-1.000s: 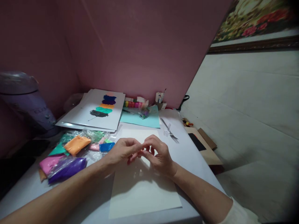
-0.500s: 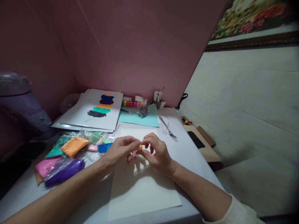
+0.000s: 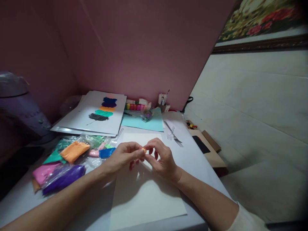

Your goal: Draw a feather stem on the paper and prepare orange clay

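A small lump of orange modelling clay (image 3: 144, 150) sits between the fingertips of both hands, above a blank sheet of paper (image 3: 146, 202). My left hand (image 3: 130, 154) pinches it from the left, thumb on the near side. From the right, my right hand (image 3: 160, 156) closes thumb and bent index finger around it. Fingers hide most of the lump, so its exact shape cannot be made out. Left of the hands lie several plastic bags of coloured clay, among them an orange packet (image 3: 75, 151), a purple packet (image 3: 64, 180) and a blue packet (image 3: 107, 152).
Forks (image 3: 173, 134) lie right of the paper. Painted sheets (image 3: 72, 118) are stacked at the back left, beside a light blue sheet (image 3: 154, 120), paint pots (image 3: 137, 107) and a brush holder (image 3: 163, 102). A purple bottle (image 3: 26, 112) stands far left.
Fingers have shifted slightly on the orange clay; the left thumb lies lower and the left fingers are drawn in more. The view has moved a little.
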A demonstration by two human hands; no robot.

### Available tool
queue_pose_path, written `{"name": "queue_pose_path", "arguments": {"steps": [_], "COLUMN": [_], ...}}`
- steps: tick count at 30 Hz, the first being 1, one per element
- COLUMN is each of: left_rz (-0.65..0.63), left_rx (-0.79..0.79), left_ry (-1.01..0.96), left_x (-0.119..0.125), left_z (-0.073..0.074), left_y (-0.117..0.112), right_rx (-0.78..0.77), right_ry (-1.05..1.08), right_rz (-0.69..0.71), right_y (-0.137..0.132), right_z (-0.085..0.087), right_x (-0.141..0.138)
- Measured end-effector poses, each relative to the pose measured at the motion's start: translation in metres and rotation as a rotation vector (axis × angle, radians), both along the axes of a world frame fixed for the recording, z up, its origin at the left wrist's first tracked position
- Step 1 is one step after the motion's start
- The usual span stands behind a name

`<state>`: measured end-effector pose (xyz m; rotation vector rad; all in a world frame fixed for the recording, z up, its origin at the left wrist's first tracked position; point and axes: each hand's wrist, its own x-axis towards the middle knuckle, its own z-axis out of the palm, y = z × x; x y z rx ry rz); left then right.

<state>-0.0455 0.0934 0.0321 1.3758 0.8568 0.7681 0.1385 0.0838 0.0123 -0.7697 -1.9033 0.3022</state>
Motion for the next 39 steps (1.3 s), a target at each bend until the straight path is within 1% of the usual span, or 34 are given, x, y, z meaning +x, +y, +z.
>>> {"name": "queue_pose_path", "arguments": {"steps": [3,8,11,17,22,27,33,39], "left_rz": [-0.036,-0.037,-0.049,0.028,-0.025,0.001,0.013,-0.034], "left_rx": [0.003,-0.036,-0.041,-0.006,0.008,-0.007,0.024,0.005], "left_ry": [-0.031,-0.019,-0.032,0.032,0.021,0.046,0.055,0.049], "left_x": [-0.0011,-0.0018,-0.0016,0.0,-0.0017,-0.0022,-0.0001,-0.001], "left_z": [-0.002,-0.0045,-0.0035,0.0006,-0.0005,-0.0025,-0.0011,-0.001], "left_y": [0.0,0.0016,0.0011,-0.0002,0.0,0.0016,0.0026,0.0023], "right_rx": [-0.018,0.025,0.021,0.046,0.067,0.085,0.062,0.068], "right_ry": [0.024,-0.001,-0.005,-0.034,-0.037,-0.091,-0.072,-0.064], "right_rz": [0.011,0.016,0.024,-0.009,-0.002,-0.015,-0.02,-0.015], "right_y": [0.0,0.0007,0.0009,0.0,-0.0001,-0.0001,0.0,0.0004], "right_z": [0.0011,0.0002,-0.0008,0.0017,0.0032,0.0017,0.0013,0.001], "right_x": [-0.0001,-0.0001,0.0001,-0.0006,-0.0009,0.0006,0.0001,-0.0004]}}
